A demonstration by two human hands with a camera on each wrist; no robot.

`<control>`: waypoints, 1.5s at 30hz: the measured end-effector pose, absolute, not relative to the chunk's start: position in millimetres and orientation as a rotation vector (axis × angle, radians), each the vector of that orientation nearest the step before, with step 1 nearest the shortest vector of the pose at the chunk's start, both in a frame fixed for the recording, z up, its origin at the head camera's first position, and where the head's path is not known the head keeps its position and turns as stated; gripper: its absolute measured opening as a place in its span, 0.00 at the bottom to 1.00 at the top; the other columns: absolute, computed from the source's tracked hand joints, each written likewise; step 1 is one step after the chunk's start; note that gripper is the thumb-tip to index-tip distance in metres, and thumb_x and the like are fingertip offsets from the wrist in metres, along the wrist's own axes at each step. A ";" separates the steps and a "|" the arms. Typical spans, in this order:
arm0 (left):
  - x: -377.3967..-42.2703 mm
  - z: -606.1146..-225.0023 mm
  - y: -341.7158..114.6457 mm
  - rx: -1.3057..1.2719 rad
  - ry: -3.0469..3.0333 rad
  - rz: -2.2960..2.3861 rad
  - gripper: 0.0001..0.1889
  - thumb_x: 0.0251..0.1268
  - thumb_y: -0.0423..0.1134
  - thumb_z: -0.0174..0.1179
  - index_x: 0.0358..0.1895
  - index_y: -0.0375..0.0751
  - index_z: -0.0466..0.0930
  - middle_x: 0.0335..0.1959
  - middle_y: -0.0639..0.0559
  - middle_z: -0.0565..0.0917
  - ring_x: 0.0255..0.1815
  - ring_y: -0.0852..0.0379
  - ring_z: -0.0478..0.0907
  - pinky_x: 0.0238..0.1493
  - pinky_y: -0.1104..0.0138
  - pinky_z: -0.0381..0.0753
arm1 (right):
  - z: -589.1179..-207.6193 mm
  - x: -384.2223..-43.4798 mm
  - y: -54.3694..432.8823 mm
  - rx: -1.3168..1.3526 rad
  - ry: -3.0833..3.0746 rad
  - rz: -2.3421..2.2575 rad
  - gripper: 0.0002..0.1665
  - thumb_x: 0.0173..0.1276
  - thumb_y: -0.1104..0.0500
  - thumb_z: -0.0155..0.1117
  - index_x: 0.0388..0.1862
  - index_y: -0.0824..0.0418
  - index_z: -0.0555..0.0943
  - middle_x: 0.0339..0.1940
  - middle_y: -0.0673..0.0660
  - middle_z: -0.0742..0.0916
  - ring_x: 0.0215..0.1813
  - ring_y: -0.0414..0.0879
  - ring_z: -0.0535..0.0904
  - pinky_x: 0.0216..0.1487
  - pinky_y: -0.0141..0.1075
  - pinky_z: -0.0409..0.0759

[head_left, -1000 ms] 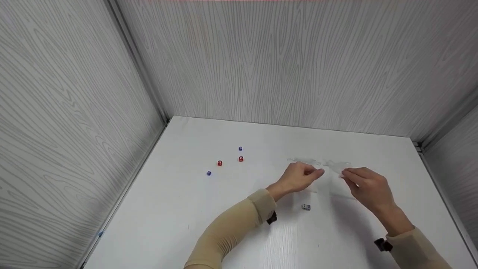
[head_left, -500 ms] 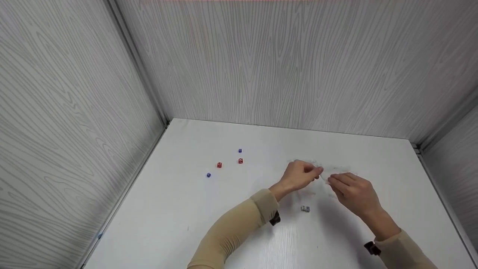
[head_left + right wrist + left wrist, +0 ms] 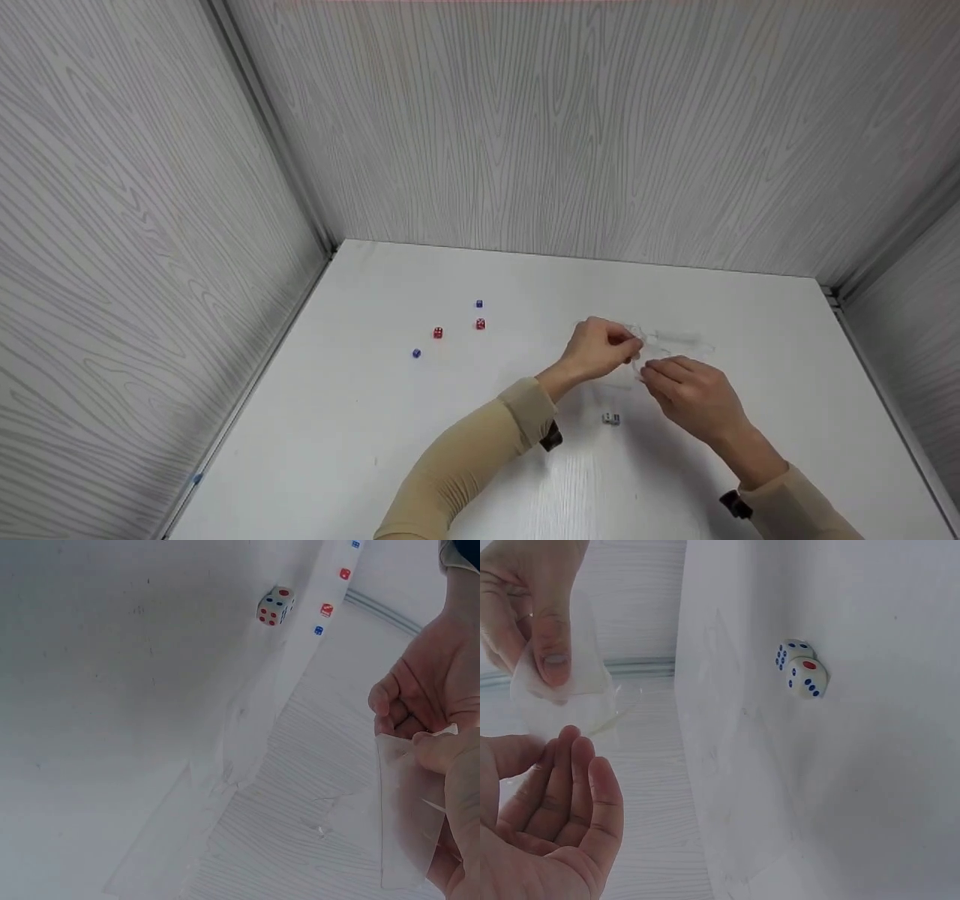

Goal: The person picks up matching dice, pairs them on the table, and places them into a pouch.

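A small clear plastic bag [image 3: 409, 817] is held up between the two hands. The left hand [image 3: 600, 349] pinches one edge of it between thumb and index finger, its other fingers loosely bent. On the other side, the right hand [image 3: 697, 397] grips the bag with its thumb over the film, as the left wrist view shows. Below the hands, two white dice [image 3: 806, 679] with blue and red dots sit side by side on the table, touching or nearly so.
More thin clear plastic [image 3: 165, 840] lies flat on the white table [image 3: 322, 450] under and behind the hands. Two red dice [image 3: 438, 332] and two blue dice [image 3: 479, 304] stand apart at the left. Grey wood-patterned walls [image 3: 525, 135] enclose the table.
The right hand has moved left, toward the left hand, bringing the plastic bag with it. The left hand has barely shifted. The dice have stayed in place.
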State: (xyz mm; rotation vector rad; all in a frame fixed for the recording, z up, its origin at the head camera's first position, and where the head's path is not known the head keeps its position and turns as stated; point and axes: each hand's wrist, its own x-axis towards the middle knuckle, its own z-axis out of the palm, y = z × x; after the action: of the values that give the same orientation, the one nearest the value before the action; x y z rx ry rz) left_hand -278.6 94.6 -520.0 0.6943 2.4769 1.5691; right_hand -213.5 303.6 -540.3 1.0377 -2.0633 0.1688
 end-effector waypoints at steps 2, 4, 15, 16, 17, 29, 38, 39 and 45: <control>-278.4 -516.3 93.1 0.720 2.464 1.577 0.12 0.83 0.42 0.67 0.45 0.39 0.97 0.34 0.51 0.95 0.28 0.74 0.81 0.35 0.78 0.79 | -539.5 -213.3 302.7 1.035 -2.064 0.192 0.28 0.94 0.53 0.53 0.41 0.65 0.94 0.36 0.59 0.96 0.36 0.53 0.93 0.36 0.44 0.93; -278.4 -513.1 91.3 0.759 2.445 1.592 0.12 0.83 0.41 0.66 0.46 0.38 0.96 0.36 0.49 0.96 0.30 0.73 0.83 0.35 0.78 0.80 | -539.1 -212.9 302.3 1.010 -2.073 0.237 0.29 0.93 0.49 0.55 0.42 0.65 0.95 0.37 0.59 0.96 0.37 0.54 0.94 0.36 0.46 0.92; -279.0 -505.0 75.9 0.909 2.446 1.677 0.10 0.84 0.38 0.66 0.50 0.39 0.96 0.41 0.47 0.97 0.35 0.69 0.87 0.39 0.80 0.82 | -546.7 -211.1 313.5 0.610 -2.179 0.770 0.08 0.63 0.66 0.84 0.41 0.63 0.96 0.36 0.59 0.97 0.37 0.43 0.94 0.43 0.26 0.89; -278.6 -504.0 74.4 0.919 2.446 1.688 0.10 0.83 0.38 0.66 0.50 0.39 0.96 0.42 0.47 0.97 0.36 0.67 0.89 0.40 0.80 0.83 | -546.5 -210.6 314.5 0.535 -2.193 0.850 0.08 0.62 0.69 0.84 0.41 0.63 0.96 0.36 0.60 0.97 0.37 0.36 0.93 0.44 0.21 0.86; -278.3 -502.9 72.6 0.931 2.446 1.695 0.10 0.83 0.38 0.67 0.50 0.39 0.97 0.42 0.46 0.97 0.37 0.66 0.90 0.40 0.80 0.83 | -546.0 -210.2 315.4 0.453 -2.206 0.939 0.08 0.63 0.70 0.83 0.41 0.63 0.96 0.36 0.61 0.97 0.37 0.31 0.92 0.44 0.17 0.83; -277.3 -499.5 55.6 1.065 2.487 1.713 0.08 0.80 0.37 0.71 0.50 0.38 0.97 0.46 0.45 0.98 0.42 0.62 0.93 0.46 0.75 0.90 | -531.9 -214.6 307.5 0.332 -2.040 1.611 0.09 0.74 0.81 0.67 0.49 0.82 0.90 0.38 0.34 0.95 0.35 0.29 0.91 0.30 0.21 0.82; -277.7 -504.4 51.5 0.997 2.477 1.820 0.07 0.76 0.36 0.75 0.48 0.37 0.97 0.46 0.44 0.98 0.44 0.56 0.95 0.46 0.71 0.92 | -527.7 -219.8 306.1 0.556 -1.980 1.507 0.13 0.68 0.86 0.66 0.46 0.80 0.91 0.40 0.37 0.95 0.38 0.26 0.91 0.35 0.19 0.84; -277.9 -504.9 51.5 1.000 2.473 1.820 0.07 0.76 0.35 0.75 0.49 0.37 0.97 0.46 0.44 0.98 0.44 0.57 0.95 0.47 0.71 0.92 | -527.7 -220.5 306.5 0.566 -1.985 1.508 0.13 0.68 0.86 0.66 0.46 0.80 0.91 0.40 0.37 0.95 0.38 0.27 0.91 0.36 0.19 0.84; -278.4 -508.7 50.1 1.021 2.475 1.850 0.07 0.76 0.33 0.73 0.49 0.36 0.97 0.46 0.43 0.98 0.45 0.53 0.95 0.46 0.74 0.90 | -526.6 -222.4 312.8 0.621 -1.977 1.568 0.13 0.68 0.88 0.64 0.45 0.83 0.89 0.41 0.38 0.96 0.40 0.28 0.93 0.40 0.20 0.86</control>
State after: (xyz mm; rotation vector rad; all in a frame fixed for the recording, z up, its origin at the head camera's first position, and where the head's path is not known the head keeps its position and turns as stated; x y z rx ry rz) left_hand -278.4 50.1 -508.7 1.0208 2.4752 1.8505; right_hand -222.4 312.8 -526.6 0.6207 -1.9770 1.5681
